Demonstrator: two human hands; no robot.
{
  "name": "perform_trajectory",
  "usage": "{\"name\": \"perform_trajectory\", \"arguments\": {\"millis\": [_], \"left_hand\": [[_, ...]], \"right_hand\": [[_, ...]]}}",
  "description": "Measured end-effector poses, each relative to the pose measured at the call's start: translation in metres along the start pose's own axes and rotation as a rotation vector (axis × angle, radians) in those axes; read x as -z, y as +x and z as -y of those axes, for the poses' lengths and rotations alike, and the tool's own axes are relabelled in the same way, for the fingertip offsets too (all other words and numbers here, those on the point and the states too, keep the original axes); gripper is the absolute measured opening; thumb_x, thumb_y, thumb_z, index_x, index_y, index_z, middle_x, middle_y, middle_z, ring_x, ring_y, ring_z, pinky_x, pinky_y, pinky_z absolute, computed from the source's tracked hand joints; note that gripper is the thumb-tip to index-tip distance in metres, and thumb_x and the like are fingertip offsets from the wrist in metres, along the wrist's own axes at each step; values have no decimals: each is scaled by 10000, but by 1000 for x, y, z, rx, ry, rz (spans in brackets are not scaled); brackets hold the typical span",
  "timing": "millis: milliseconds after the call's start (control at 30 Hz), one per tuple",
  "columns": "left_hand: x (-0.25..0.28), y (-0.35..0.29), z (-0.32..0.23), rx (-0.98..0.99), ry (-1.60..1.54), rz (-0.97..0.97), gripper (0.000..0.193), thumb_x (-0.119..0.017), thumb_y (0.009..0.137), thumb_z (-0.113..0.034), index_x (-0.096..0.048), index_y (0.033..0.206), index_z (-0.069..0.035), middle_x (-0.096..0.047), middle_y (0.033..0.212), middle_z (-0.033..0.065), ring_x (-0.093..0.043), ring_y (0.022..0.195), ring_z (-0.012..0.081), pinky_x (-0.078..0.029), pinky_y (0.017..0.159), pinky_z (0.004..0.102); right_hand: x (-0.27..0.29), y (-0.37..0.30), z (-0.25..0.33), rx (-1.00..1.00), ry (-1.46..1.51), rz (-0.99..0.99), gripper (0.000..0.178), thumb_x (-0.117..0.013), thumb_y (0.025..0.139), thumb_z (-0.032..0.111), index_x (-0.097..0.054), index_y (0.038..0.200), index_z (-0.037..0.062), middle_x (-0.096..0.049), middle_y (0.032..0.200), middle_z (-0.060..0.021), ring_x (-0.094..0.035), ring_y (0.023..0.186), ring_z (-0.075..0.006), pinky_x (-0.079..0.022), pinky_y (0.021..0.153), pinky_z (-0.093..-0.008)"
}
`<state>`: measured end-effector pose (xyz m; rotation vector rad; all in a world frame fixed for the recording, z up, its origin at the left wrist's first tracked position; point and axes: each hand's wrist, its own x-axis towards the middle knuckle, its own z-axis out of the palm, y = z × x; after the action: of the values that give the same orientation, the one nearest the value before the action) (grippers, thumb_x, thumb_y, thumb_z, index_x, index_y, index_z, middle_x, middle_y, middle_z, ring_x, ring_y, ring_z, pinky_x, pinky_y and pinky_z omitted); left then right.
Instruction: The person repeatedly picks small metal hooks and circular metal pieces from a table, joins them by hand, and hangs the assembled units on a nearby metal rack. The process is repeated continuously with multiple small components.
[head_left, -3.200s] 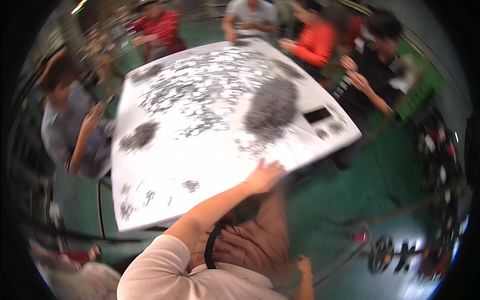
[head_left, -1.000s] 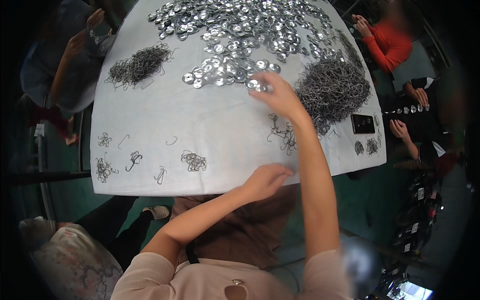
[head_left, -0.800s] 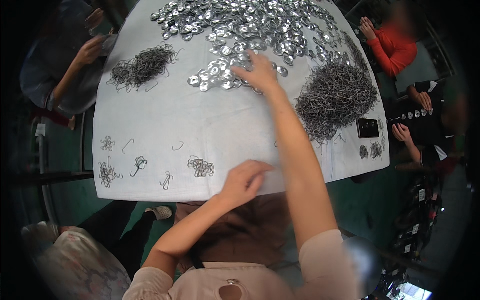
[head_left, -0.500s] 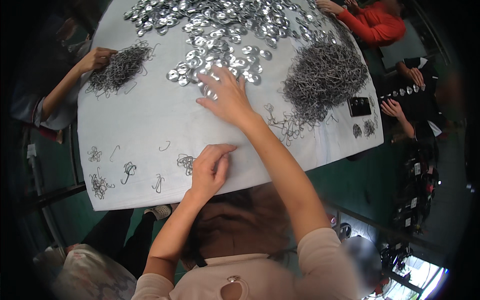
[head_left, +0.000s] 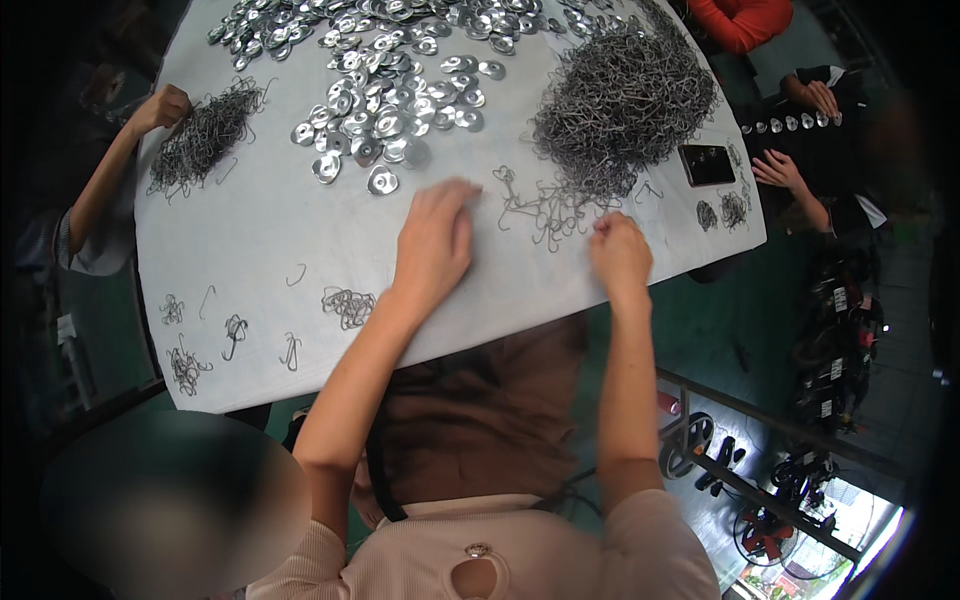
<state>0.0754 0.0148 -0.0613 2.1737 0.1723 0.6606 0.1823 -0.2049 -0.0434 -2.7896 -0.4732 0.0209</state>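
Note:
My left hand [head_left: 435, 245], slightly blurred, is over the white tabletop [head_left: 250, 240], just below the silver metal discs [head_left: 395, 125]. Its fingers reach up and right toward some loose bent wire hooks [head_left: 555, 210]; nothing shows in them. At the right end of those hooks my right hand [head_left: 622, 258] is closed, fingertips pressed together. Whatever it may hold is too small to make out. Beyond the loose hooks rises a big heap of grey wire hooks [head_left: 625, 110]. A single disc [head_left: 382, 180] lies nearest to my left hand.
Small clusters of hooks [head_left: 348, 307] lie along the near left edge. A black phone [head_left: 707, 165] rests at the right edge. Another person's hand [head_left: 163, 108] is beside a hook pile [head_left: 208, 135] on the left. Other people's hands [head_left: 780, 170] are at the right.
My right hand has drawn back from the discs to the loose hooks at the right and closed. My left hand has moved up and right. A few discs now lie closer to me.

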Motion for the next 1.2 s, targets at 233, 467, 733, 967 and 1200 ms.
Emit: {"name": "perform_trajectory", "arguments": {"millis": [233,467,733,967,1200], "left_hand": [[-34,41,22,-204,337,164,351,-563,793,-11,-619,1130,-94,-581,1215,86,-503,1171,289,-407,943,427],[13,18,-6,43,538,231,328,-544,755,27,-646,1041,-96,-606,1187,47,-547,1101,270,-415,910,431],[93,-16,-115,-298,-221,110,260,-542,677,48,-690,847,-81,-682,893,81,-634,784,246,-501,643,322],[64,-39,-192,-698,-556,-250,120,-608,663,-147,-644,771,-108,-628,847,55,-598,754,207,-459,560,284],[62,-65,-196,-684,-537,-254,125,-620,671,-104,-653,792,-105,-642,848,52,-607,734,210,-478,562,285]], "right_hand": [[-5,4,39,67,299,44,240,-619,820,129,-657,1054,100,-607,987,-112,-612,938,-305,-491,800,-415],[-27,-6,51,216,238,-1,282,-627,831,152,-650,1111,126,-586,1039,-105,-612,943,-311,-501,791,-424],[-19,3,35,201,221,-93,297,-592,840,123,-667,1119,192,-597,1061,-90,-602,947,-286,-489,815,-389],[-3,30,-1,214,-150,-203,240,-598,852,144,-688,1072,181,-599,1037,-78,-599,957,-274,-493,814,-391],[-10,27,35,287,215,-112,171,-632,841,187,-699,993,144,-620,984,-67,-619,882,-265,-486,762,-379]]}}
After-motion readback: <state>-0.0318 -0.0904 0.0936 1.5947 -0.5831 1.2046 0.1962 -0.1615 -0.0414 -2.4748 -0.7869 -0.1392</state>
